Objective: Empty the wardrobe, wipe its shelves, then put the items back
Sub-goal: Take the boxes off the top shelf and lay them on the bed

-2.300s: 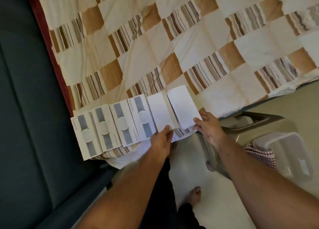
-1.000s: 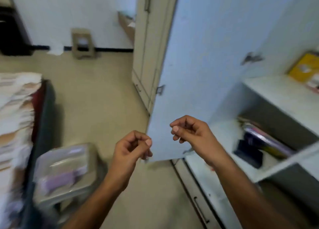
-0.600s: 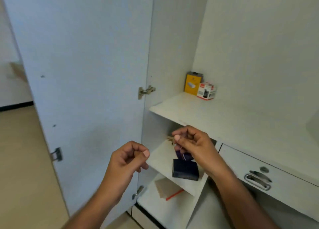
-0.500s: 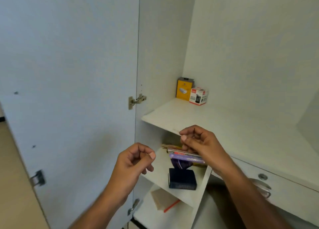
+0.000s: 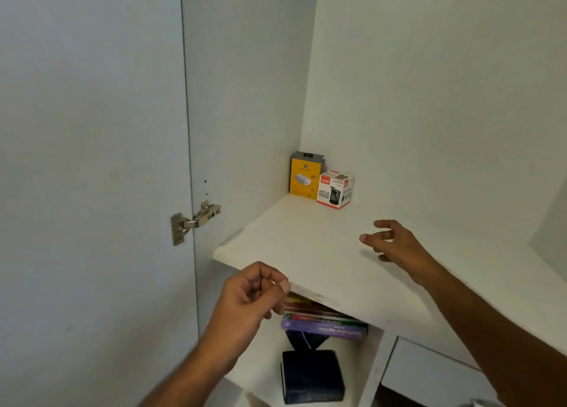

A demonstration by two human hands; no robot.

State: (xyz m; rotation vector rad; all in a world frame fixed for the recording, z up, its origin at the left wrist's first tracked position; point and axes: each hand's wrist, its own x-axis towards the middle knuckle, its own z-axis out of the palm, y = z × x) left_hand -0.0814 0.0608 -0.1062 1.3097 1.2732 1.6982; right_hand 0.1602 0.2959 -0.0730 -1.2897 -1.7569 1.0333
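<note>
A: What was left on the upper shelf (image 5: 306, 247) of the wardrobe?

B: Two small cartons stood in its back left corner: a yellow box (image 5: 304, 176) against the side wall and a red-and-white box (image 5: 335, 189) printed "Metal Mesh", touching its right side. Both were upright, and their corners looked crisp.

A: And the hands?

B: The right hand (image 5: 395, 244) hovered over the shelf with fingers spread and holding nothing, short of the boxes. The left hand (image 5: 251, 296) hung at the shelf's front edge, fingers curled in, thumb near the forefinger; I saw nothing in it.

A: How should that reach go, in your view?

B: I'd take the red-and-white box first, gripped across its sides, since it stood nearer and partly boxed in the yellow one. They looked light, so one hand might carry both.

A: Anything below?

B: A stack of books (image 5: 325, 326) lay flat in the lower compartment, a dark thick book (image 5: 313, 376) in front. The door hinge (image 5: 193, 222) was at the left.
</note>
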